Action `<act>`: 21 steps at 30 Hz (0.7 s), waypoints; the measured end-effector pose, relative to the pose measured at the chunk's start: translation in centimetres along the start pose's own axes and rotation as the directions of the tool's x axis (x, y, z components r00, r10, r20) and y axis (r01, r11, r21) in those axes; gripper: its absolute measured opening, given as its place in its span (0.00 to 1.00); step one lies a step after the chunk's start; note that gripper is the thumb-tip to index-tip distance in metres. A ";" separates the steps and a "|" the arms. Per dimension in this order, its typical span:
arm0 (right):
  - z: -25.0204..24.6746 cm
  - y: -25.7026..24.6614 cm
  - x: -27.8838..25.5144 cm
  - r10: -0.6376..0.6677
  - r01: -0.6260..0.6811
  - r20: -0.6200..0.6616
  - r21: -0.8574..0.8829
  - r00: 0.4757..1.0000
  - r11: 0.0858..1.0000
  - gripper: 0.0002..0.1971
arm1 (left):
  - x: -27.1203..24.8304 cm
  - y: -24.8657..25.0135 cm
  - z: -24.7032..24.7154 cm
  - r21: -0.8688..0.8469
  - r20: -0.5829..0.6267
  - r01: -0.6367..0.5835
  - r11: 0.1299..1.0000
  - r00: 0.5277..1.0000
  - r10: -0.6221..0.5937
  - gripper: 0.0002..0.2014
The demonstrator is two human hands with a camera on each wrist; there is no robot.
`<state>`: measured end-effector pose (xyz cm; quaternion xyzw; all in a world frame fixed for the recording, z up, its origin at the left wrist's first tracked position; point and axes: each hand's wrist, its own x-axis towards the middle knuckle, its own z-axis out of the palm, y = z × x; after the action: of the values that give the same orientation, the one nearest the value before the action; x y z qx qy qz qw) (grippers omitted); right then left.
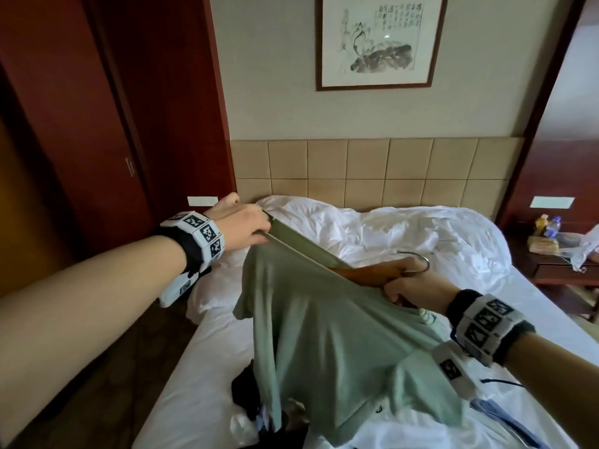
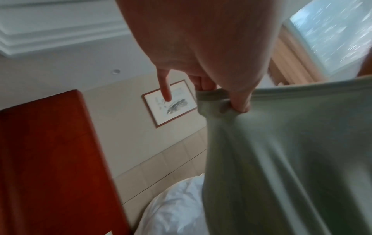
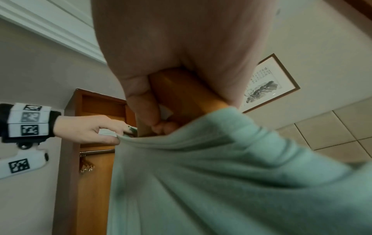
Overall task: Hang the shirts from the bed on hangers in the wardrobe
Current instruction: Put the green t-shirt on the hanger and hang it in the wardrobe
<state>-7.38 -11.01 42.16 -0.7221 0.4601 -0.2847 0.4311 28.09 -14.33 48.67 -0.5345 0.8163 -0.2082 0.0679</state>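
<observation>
Stretching green shirt [image 1: 324,335] hem taut above bed [image 1: 421,228], left hand [image 1: 241,226] fingers [image 2: 239,101] pinching it, right hand [image 1: 411,283] gripping wooden hanger [image 1: 372,273], presumably opening shirt for insertion.

The shirt [image 1: 324,335] hides most of the hanger [image 1: 372,273] and blurs in both wrist views; the clothes [image 1: 249,396] beneath it are indistinct.
</observation>
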 end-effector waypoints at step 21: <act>-1.8 -7.0 3.0 -0.034 0.034 -0.081 0.003 0.996 0.999 0.15 | 0.4 7.8 -1.4 -0.495 -0.308 -0.255 0.831 0.946 0.106 0.10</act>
<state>-4.63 -12.90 49.22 -0.7169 0.4642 -0.3219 0.4087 20.91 -11.64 46.75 -0.4191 0.8905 -0.0382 -0.1728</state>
